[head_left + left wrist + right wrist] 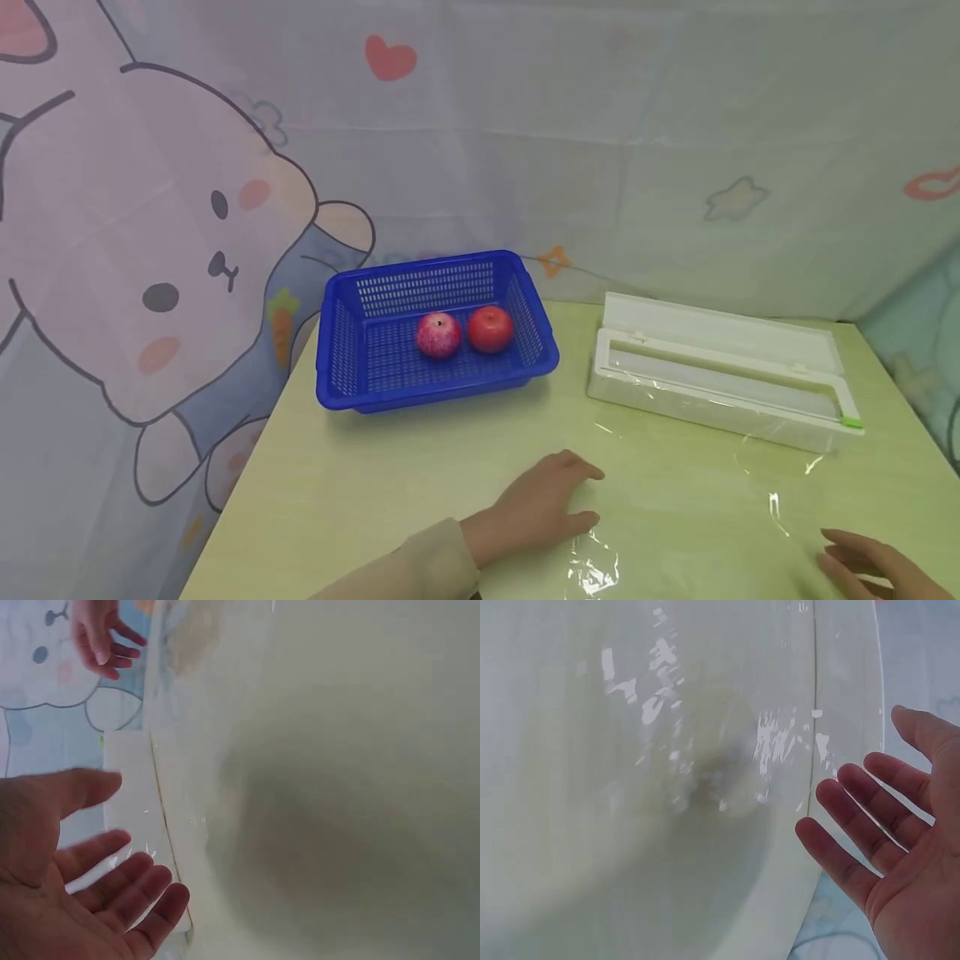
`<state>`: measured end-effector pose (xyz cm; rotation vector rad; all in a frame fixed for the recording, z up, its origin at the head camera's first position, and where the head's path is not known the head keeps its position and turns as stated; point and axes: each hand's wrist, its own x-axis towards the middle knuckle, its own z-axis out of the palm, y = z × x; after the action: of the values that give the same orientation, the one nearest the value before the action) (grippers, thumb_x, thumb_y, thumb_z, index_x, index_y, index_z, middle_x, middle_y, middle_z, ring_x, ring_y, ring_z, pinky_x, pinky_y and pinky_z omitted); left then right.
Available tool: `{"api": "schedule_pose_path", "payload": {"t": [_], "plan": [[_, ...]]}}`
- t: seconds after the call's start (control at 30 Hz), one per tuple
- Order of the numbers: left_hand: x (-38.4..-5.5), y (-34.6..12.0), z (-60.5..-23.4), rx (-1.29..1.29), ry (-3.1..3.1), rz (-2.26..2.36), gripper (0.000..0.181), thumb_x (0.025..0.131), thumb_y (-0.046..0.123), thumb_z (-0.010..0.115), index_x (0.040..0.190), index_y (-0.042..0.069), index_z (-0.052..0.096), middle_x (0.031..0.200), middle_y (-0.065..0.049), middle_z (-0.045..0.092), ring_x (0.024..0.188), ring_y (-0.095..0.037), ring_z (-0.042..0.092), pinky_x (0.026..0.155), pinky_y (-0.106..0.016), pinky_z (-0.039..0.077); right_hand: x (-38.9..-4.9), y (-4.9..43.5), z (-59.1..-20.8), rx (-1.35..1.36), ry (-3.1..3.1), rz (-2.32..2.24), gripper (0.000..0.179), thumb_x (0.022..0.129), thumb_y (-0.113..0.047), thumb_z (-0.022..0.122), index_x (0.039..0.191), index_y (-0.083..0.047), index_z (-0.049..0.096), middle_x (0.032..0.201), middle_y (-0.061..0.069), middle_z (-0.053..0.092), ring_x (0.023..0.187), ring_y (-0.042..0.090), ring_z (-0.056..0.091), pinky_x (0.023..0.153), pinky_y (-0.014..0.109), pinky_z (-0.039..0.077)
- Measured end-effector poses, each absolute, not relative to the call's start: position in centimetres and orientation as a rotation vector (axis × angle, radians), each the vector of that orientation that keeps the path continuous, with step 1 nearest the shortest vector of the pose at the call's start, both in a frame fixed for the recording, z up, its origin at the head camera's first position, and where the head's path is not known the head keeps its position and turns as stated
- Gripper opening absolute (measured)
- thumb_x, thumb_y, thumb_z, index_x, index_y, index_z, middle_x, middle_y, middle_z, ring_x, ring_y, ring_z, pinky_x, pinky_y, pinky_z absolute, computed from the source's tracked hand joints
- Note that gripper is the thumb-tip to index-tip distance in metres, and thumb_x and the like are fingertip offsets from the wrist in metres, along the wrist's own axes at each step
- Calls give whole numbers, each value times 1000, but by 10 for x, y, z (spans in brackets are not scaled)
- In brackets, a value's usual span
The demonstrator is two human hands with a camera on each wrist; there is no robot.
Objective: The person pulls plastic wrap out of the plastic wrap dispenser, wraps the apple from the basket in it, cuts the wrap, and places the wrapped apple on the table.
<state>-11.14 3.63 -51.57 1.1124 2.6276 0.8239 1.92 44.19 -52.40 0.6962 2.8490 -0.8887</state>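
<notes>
Clear plastic film [705,500] lies nearest me on the bench [412,467], its glints running from the bottom of my head view up toward a white box. It spreads between the hands: left hand [536,504] at one side, right hand [873,571] at the other, partly out of frame. Both have fingers loosely spread and grip nothing; I cannot tell whether either touches the film. Farther off, I have a stretch of bench between the left hand and the blue basket [442,396], holding two red fruits [438,335]. Right of it, the lid-raised white box [712,417] sits near the far edge, short of the right edge. Behind hangs a printed cloth [660,125].
</notes>
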Motion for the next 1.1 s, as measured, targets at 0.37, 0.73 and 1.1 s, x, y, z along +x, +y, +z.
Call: {"api": "schedule_pose_path", "payload": {"t": [0.37,0.73,1.1], "plan": [[-134,62,-532,1223,2734,323,54,93,49,80,141,29,67,140,10,64,127,-10,57,102,-28,47,-21,429,-514,161,2873,-660,66,108,-50,60,141,8,59,127,32,69,112,51,68,79,58,60],[-139,71,-530,1241,2801,224,49,94,50,78,138,31,68,138,11,62,125,-9,56,100,-26,46,-35,436,-511,80,2925,-585,63,108,-47,62,139,7,60,124,32,70,96,43,73,75,58,58],[-147,46,-465,1271,2808,348,47,98,44,77,140,25,69,140,5,65,127,-13,61,102,-30,50,-42,424,-483,-15,3061,-665,48,107,-36,67,136,3,65,118,26,74,92,45,73,71,58,57]]}}
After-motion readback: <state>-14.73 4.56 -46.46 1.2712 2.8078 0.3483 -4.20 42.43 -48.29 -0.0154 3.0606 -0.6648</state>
